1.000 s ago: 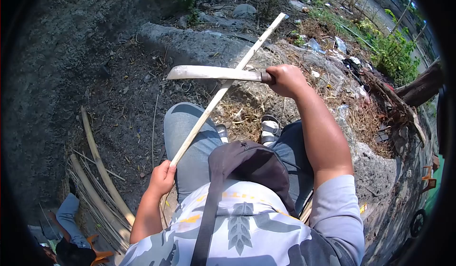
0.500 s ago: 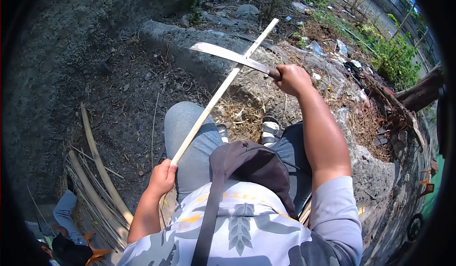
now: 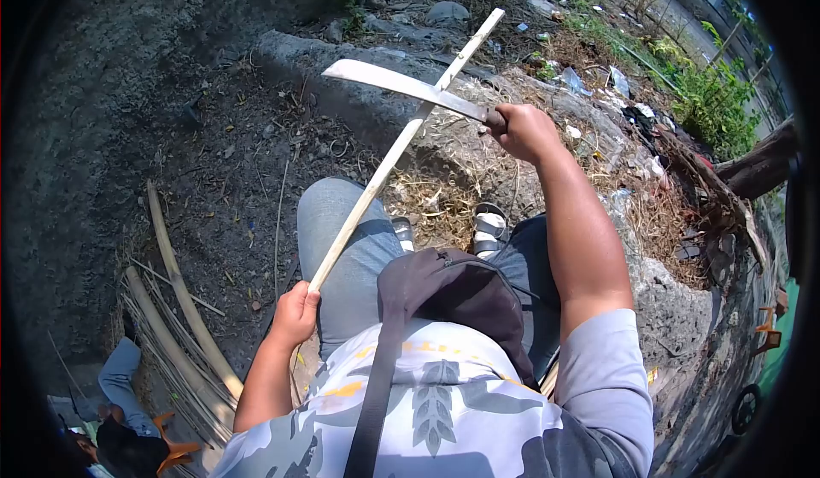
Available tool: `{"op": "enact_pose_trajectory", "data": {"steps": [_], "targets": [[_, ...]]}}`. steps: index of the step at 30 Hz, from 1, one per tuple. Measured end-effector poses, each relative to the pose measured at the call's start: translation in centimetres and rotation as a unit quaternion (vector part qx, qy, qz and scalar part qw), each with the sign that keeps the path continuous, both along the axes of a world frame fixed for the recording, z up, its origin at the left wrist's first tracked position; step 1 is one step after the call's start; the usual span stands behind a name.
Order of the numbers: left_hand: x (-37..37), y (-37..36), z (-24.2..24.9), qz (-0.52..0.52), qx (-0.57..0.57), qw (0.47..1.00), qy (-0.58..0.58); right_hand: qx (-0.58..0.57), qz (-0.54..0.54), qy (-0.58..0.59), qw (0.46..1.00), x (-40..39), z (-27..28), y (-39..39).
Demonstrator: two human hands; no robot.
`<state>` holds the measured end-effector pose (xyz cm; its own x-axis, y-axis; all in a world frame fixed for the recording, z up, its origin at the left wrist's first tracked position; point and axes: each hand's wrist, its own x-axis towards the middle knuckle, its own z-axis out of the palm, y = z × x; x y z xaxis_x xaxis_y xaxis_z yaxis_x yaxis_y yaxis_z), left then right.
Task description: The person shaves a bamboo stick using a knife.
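A long pale wooden strip (image 3: 367,198) slants from lower left to upper right, over my left thigh. My left hand (image 3: 296,314) is closed around its lower end. My right hand (image 3: 525,132) grips the dark handle of a machete (image 3: 384,79), whose curved blade points to the left. The blade lies across the upper part of the strip, its edge against the wood as far as can be seen.
Several cut strips and poles (image 3: 184,294) lie on the ground at the left. Another person (image 3: 124,384) is partly visible at the lower left, near an orange chair (image 3: 174,451). Rock, dry shavings and litter lie ahead, with a thick trunk (image 3: 760,164) at the right.
The strip's far end has risen slightly up the view. The machete blade has shifted a little left and up, with my right hand moving slightly the same way.
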<state>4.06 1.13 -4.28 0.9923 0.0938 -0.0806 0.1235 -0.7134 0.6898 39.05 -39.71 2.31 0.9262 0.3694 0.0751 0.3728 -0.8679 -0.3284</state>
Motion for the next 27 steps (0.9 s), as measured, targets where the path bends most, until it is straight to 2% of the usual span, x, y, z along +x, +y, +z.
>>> {"op": "enact_pose_trajectory", "data": {"steps": [1, 4, 7, 13, 15, 19, 21, 23, 25, 27], "targets": [[0.5, -0.1, 0.2, -0.005, 0.005, 1.000, 0.004, 0.039, -0.033, 0.053, 0.997, 0.7, 0.0, -0.7], [1.0, -0.4, 1.7, -0.006, 0.018, 0.999, 0.029, -0.077, -0.066, 0.055, 0.993, 0.2, -0.3, -1.0], [1.2, -0.7, 2.3, 0.001, 0.022, 0.999, 0.046, -0.078, -0.064, 0.037, 0.994, -0.6, 0.2, -0.8], [1.1, -1.6, 1.0, 0.037, 0.057, 0.998, -0.019, -0.029, 0.095, -0.029, 0.995, -2.0, 0.4, 1.9], [1.1, -2.4, 1.3, 0.048, 0.101, 0.993, -0.021, -0.108, 0.155, -0.014, 0.982, -2.9, 1.1, 3.5], [1.0, -2.5, 1.2, 0.054, 0.128, 0.990, -0.033, -0.080, 0.209, -0.099, 0.970, -3.1, 0.9, 3.7], [0.9, -2.1, 0.2, 0.057, 0.118, 0.990, -0.041, -0.063, 0.136, -0.089, 0.985, -2.6, 1.1, 2.8], [0.9, -2.2, 0.3, 0.062, 0.118, 0.991, -0.033, -0.077, 0.006, -0.021, 0.997, -1.0, 0.8, 0.9], [1.5, -2.3, 0.5, 0.056, 0.118, 0.991, -0.025, -0.027, -0.120, 0.040, 0.992, 0.2, 0.4, -0.9], [1.7, -2.1, 1.4, 0.044, 0.124, 0.991, -0.010, -0.078, -0.116, 0.063, 0.988, 0.2, 0.0, -1.4]]}}
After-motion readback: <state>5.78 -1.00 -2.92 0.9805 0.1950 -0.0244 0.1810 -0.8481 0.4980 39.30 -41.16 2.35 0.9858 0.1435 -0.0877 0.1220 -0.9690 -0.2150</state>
